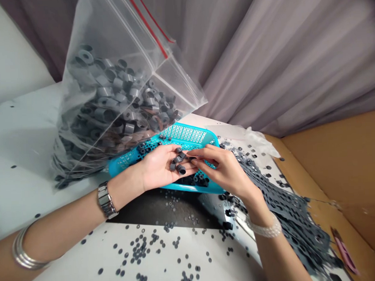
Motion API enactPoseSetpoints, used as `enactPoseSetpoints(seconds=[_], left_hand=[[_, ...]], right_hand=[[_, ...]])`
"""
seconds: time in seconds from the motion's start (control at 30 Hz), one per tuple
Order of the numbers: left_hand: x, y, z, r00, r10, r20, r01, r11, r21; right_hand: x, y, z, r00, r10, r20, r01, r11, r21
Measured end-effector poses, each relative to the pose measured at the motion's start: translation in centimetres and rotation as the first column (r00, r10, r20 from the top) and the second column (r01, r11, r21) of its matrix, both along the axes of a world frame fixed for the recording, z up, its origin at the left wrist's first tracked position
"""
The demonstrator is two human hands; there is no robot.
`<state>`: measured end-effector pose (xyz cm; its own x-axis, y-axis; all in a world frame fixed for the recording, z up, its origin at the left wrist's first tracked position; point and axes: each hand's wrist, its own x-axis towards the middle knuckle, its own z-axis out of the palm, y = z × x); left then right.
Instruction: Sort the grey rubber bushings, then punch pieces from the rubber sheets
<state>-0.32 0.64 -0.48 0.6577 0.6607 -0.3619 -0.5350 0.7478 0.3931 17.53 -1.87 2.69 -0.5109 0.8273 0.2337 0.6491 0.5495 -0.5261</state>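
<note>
My left hand point(160, 165) is turned palm up over a turquoise plastic basket point(189, 187), and several small dark grey cylindrical caps point(177, 161) rest on its palm and fingers. At those fingertips, my right hand point(221, 166) is closed in a pinch around a small dark piece point(192, 159), mostly covered by the fingers. More dark grey caps point(197, 180) lie in the basket's bottom, partly hidden by my hands. Close behind my left forearm stands a large clear zip bag point(80, 99) filled with grey ring-shaped and tubular pieces point(123, 97).
Perforated dark grey rubber sheets point(280, 202) are piled on the right. Many tiny dark discs point(139, 250) are scattered over the white table point(71, 270). A crumpled clear plastic bag point(258, 139), pink-handled cutters point(346, 253) and a cardboard panel point(340, 158) are farther right; a grey curtain point(248, 51) hangs behind.
</note>
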Motion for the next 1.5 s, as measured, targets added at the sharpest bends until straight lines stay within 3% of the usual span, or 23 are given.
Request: enactPoseSetpoints(seconds=[0.2, 0.3, 0.37, 0.43, 0.5, 0.57, 0.63, 0.7, 0.8, 0.9, 1.0, 1.1, 1.23, 1.37, 1.5], left_hand=[[-0.1, 0.1, -0.1, 0.999, -0.01, 0.044, 0.011, 1.0, -0.024], [-0.1, 0.2, -0.1, 1.0, -0.012, 0.019, 0.013, 0.999, -0.036], [-0.1, 0.2, -0.1, 1.0, -0.024, -0.004, 0.024, 0.999, -0.049], [-0.1, 0.2, 0.0, 0.999, -0.033, -0.016, 0.032, 0.998, -0.053], [-0.1, 0.1, 0.0, 0.999, -0.038, -0.011, 0.038, 0.998, -0.04], [-0.1, 0.1, 0.1, 0.999, -0.044, -0.004, 0.044, 0.999, -0.023], [0.0, 0.0, 0.1, 0.999, -0.047, -0.002, 0.047, 0.999, -0.01], [0.0, -0.2, 0.3, 0.999, -0.048, -0.001, 0.048, 0.999, -0.006], [0.2, -0.4, 0.3, 0.999, -0.032, -0.004, 0.032, 0.999, 0.005], [0.3, -0.4, 0.1, 0.999, 0.019, -0.033, -0.018, 0.999, 0.043], [0.4, -0.4, -0.2, 0.997, 0.048, -0.066, -0.043, 0.996, 0.074], [0.5, -0.4, -0.4, 0.994, 0.073, -0.083, -0.067, 0.994, 0.081], [0.6, -0.4, -0.3, 0.994, 0.1, -0.041, -0.096, 0.992, 0.077], [0.6, -0.4, -0.2, 0.992, 0.118, -0.045, -0.116, 0.992, 0.05], [0.5, -0.2, -0.4, 0.991, 0.121, -0.049, -0.118, 0.992, 0.046]], right_hand=[[0.2, 0.3, -0.3, 0.996, -0.027, -0.081, 0.021, 0.997, -0.072], [0.2, 0.9, -1.2, 0.947, -0.126, -0.295, 0.06, 0.973, -0.224], [0.2, 1.2, -1.6, 0.8, -0.252, -0.545, 0.013, 0.915, -0.403], [0.2, 1.4, -1.7, 0.563, -0.392, -0.727, -0.129, 0.828, -0.546], [0.3, 1.4, -1.5, 0.384, -0.495, -0.779, -0.264, 0.75, -0.607], [0.4, 1.5, -1.2, 0.316, -0.56, -0.766, -0.332, 0.691, -0.642], [0.3, 1.4, -1.0, 0.312, -0.596, -0.74, -0.344, 0.655, -0.673], [0.0, 1.3, -1.1, 0.359, -0.6, -0.715, -0.31, 0.646, -0.697], [-0.8, 0.9, -1.4, 0.497, -0.525, -0.691, -0.144, 0.735, -0.663], [-1.7, 0.3, -1.7, 0.677, -0.437, -0.593, 0.081, 0.844, -0.53], [-2.4, 0.0, -2.1, 0.789, -0.41, -0.457, 0.221, 0.884, -0.411], [-2.6, 0.0, -2.5, 0.832, -0.41, -0.373, 0.282, 0.893, -0.352], [-2.5, 0.2, -2.5, 0.768, -0.438, -0.468, 0.202, 0.858, -0.472], [-2.0, 0.3, -2.3, 0.619, -0.529, -0.58, 0.04, 0.759, -0.65], [-1.5, 0.5, -2.3, 0.512, -0.563, -0.649, -0.17, 0.674, -0.719]])
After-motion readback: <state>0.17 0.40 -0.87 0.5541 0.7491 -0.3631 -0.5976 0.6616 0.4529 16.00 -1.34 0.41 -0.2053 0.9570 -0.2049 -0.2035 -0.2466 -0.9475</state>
